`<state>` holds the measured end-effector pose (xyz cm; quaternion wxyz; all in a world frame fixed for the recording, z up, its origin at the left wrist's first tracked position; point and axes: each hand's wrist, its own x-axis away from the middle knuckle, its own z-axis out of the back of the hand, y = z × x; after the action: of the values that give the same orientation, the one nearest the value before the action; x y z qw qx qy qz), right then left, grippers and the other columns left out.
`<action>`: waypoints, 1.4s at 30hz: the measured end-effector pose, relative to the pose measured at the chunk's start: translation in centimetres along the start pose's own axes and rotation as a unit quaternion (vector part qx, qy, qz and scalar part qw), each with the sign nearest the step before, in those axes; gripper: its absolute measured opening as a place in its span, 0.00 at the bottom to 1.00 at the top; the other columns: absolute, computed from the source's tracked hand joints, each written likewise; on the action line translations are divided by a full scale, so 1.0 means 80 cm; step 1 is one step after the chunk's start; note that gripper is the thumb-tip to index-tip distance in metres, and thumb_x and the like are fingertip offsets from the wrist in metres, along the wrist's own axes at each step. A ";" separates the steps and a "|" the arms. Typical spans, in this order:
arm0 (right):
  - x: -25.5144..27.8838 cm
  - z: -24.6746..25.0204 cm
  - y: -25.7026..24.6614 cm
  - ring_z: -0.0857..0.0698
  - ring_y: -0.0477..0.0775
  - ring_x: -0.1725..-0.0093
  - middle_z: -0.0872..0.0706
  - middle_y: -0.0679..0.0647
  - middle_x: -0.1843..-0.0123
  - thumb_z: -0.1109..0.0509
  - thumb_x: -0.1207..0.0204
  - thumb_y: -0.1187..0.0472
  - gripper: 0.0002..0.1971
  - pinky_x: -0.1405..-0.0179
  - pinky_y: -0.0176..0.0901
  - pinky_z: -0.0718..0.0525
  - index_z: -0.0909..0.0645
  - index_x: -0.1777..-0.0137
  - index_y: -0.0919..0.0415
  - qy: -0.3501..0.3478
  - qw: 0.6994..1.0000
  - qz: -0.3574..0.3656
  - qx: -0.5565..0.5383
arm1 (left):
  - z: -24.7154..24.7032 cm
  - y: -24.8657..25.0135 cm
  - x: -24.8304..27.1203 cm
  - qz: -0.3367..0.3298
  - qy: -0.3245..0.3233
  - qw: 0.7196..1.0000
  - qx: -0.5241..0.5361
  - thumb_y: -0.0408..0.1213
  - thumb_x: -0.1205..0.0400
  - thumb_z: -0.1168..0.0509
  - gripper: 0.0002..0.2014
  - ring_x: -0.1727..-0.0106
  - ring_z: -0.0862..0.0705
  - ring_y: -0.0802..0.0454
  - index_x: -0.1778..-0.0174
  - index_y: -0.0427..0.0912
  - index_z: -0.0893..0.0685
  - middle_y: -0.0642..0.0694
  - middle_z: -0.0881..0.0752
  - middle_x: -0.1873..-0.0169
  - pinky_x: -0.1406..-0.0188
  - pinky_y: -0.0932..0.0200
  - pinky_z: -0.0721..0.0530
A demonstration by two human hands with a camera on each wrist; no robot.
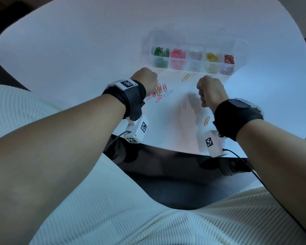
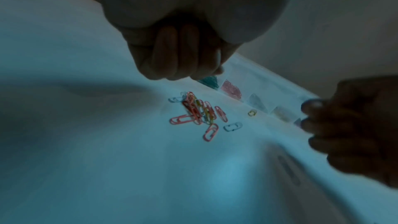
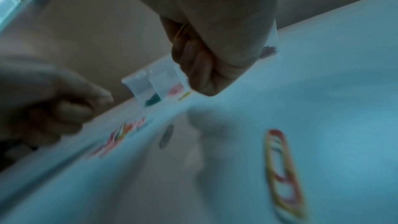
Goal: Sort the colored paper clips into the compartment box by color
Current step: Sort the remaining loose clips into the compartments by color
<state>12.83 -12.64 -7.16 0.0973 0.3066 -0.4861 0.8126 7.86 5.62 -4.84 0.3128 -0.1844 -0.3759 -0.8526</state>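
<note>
A clear compartment box [image 1: 240,50] lies at the far side of the table, holding green, pink, grey, yellow and red clips in separate cells. A small pile of mostly pink clips [image 1: 158,92] [image 2: 198,110] lies below my left hand [image 1: 146,79] [image 2: 183,57], which hovers with its fingers curled; nothing shows in it. My right hand [image 1: 208,91] [image 3: 204,67] is a fist above the table, and a thin yellow clip edge [image 3: 182,31] shows inside it. One yellow clip [image 1: 185,77] [image 3: 184,96] lies just in front of the box.
A pale blue clip [image 1: 168,93] [image 2: 232,126] lies right of the pile. An orange-yellow clip [image 1: 206,121] [image 3: 282,171] lies near the white table's [image 1: 78,50] front edge, under my right wrist. My lap and the dark floor are below that edge.
</note>
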 end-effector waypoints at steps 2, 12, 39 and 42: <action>0.001 0.003 -0.009 0.49 0.49 0.77 0.44 0.48 0.78 0.49 0.35 0.64 0.12 0.76 0.37 0.49 0.43 0.77 0.51 -0.032 0.989 -0.026 -0.140 | -0.003 -0.007 -0.002 0.000 -0.001 1.000 0.017 0.24 0.16 0.50 0.15 0.44 0.19 0.37 0.40 0.33 0.20 0.36 0.18 0.45 0.48 0.47 0.21; -0.022 -0.008 -0.033 0.37 0.51 0.78 0.31 0.51 0.75 0.31 0.23 0.51 0.20 0.78 0.36 0.40 0.30 0.74 0.56 -0.042 0.996 0.061 0.044 | -0.004 -0.026 -0.012 -0.078 -0.022 0.994 -0.069 0.27 0.20 0.51 0.17 0.70 0.24 0.48 0.44 0.49 0.23 0.49 0.22 0.66 0.74 0.60 0.28; -0.019 -0.013 0.013 0.16 0.63 0.55 0.15 0.61 0.51 0.27 0.35 0.44 0.21 0.60 0.43 0.21 0.16 0.50 0.60 0.056 0.883 0.040 0.465 | -0.021 -0.029 -0.027 -0.106 0.005 0.981 -0.162 0.41 0.25 0.29 0.09 0.56 0.19 0.45 0.49 0.53 0.14 0.51 0.15 0.52 0.60 0.59 0.25; -0.011 -0.012 0.018 0.19 0.63 0.60 0.17 0.61 0.55 0.30 0.32 0.45 0.18 0.63 0.43 0.25 0.18 0.55 0.62 0.047 0.879 0.041 0.473 | -0.018 -0.032 -0.027 -0.103 0.007 0.982 -0.161 0.42 0.26 0.27 0.10 0.57 0.21 0.47 0.49 0.54 0.15 0.52 0.17 0.55 0.61 0.59 0.27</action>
<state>12.47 -12.42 -9.05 -0.0697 0.2571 -0.0514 0.9625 7.62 6.72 -8.34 0.1926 -0.1866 -0.2486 -0.9307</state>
